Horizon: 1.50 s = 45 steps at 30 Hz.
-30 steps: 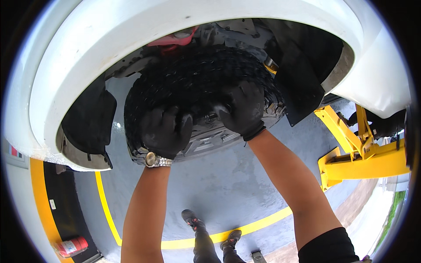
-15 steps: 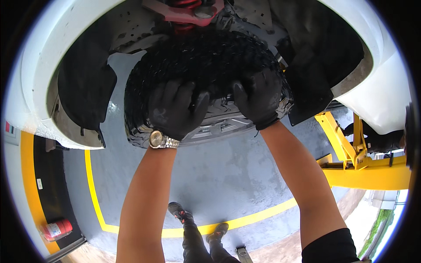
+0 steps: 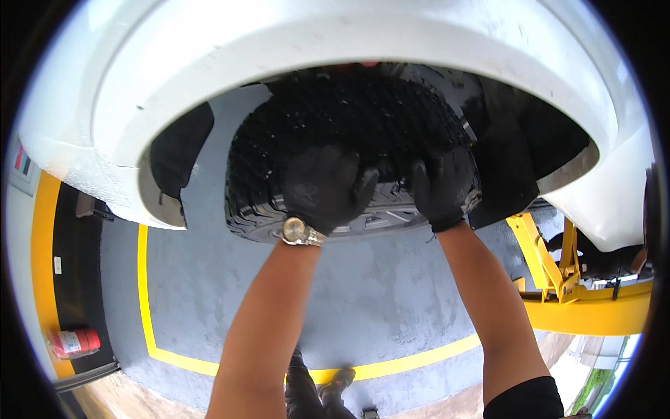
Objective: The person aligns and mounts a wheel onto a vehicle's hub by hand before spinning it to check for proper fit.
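Observation:
A black tire (image 3: 262,157) with a chunky tread, part of a wheel with a grey rim, sits in the wheel arch of a white vehicle. My left hand (image 3: 324,185), in a black glove, lies over the outer part of the tread, with its thumb pointing inward. Beside it, my right hand (image 3: 444,183), also gloved, grips the same tire farther right. The fingertips of both hands blend into the dark rubber. A metal watch (image 3: 300,232) circles my left wrist.
The white fender (image 3: 363,35) arches over the tire and my hands. To the right stands a yellow lift arm (image 3: 586,314), with a person partly visible behind it. A red fire extinguisher (image 3: 75,342) is at the lower left. Yellow lines (image 3: 412,359) mark the grey floor.
The view has shifted, so the fender now hides most of the red suspension part above the tire. My hands and the tire appear farther right and slightly lower; both hands stay on the tread.

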Each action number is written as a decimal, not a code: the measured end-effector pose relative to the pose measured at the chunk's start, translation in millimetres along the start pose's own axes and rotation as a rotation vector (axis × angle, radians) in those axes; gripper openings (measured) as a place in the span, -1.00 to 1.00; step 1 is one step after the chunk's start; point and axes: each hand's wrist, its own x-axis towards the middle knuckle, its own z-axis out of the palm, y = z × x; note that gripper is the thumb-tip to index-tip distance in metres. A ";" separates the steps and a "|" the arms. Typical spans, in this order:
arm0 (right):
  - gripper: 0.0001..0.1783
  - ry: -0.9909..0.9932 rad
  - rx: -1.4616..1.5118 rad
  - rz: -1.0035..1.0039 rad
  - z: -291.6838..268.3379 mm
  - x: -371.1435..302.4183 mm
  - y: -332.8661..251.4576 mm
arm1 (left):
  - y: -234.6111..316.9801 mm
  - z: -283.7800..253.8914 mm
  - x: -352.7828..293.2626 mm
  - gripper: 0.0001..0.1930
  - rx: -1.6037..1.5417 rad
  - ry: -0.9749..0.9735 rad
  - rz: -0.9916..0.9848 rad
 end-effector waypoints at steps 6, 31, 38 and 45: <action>-0.63 0.027 -0.017 -0.037 3.1 6.2 -3.3 | -0.9 -7.6 3.6 -0.66 0.012 0.018 -0.030; -0.71 0.163 -0.034 -0.124 0.4 18.4 -3.1 | 3.1 -2.0 4.4 -0.58 0.106 0.014 -0.049; -0.68 0.194 -0.052 -0.156 1.2 14.5 -0.9 | 5.0 2.6 2.8 -0.65 0.183 0.044 -0.052; -0.75 0.106 -0.047 -0.022 2.7 0.3 -0.7 | 8.6 -0.6 0.3 -0.66 0.145 -0.050 -0.100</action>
